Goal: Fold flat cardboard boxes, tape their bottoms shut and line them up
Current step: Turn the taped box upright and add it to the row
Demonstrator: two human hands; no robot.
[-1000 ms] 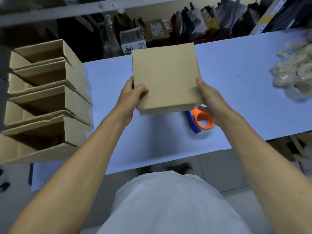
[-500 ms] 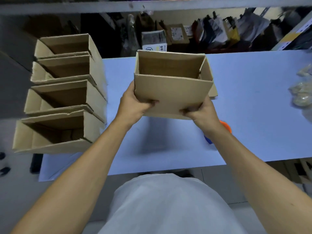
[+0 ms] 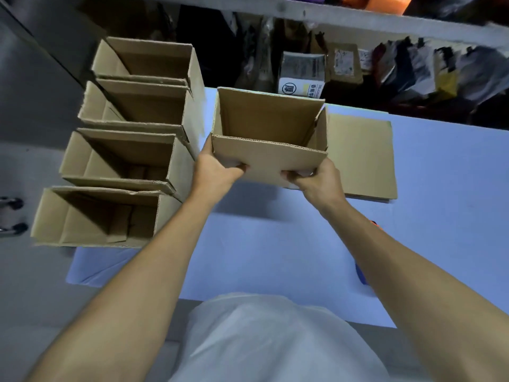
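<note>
While we hold the open box (image 3: 268, 139) above the desk (image 3: 440, 230), mouth up, our grip is clamped on its near wall from both sides: the left hand (image 3: 213, 170) curls around the lower left corner and the right hand (image 3: 319, 183) pinches the lower right edge, fingertips tucked under the bottom. To the left of our grip, four finished boxes (image 3: 129, 142) stand in a column, mouths up and walls touching, running from far to near along the desk's left end and hanging partly past it. Our box sits just beside the second of them, so we judge the current step to be carrying it over to join that line. Whether its bottom is already taped we cannot tell, since the underside is hidden. To the right of our grip, behind the right hand, a flat cardboard blank (image 3: 363, 158) lies on the desk, so at least one box is left to fold. Nearer us, below the right forearm, a sliver of orange and blue, probably the tape dispenser (image 3: 361, 274), shows at the arm's edge.
</note>
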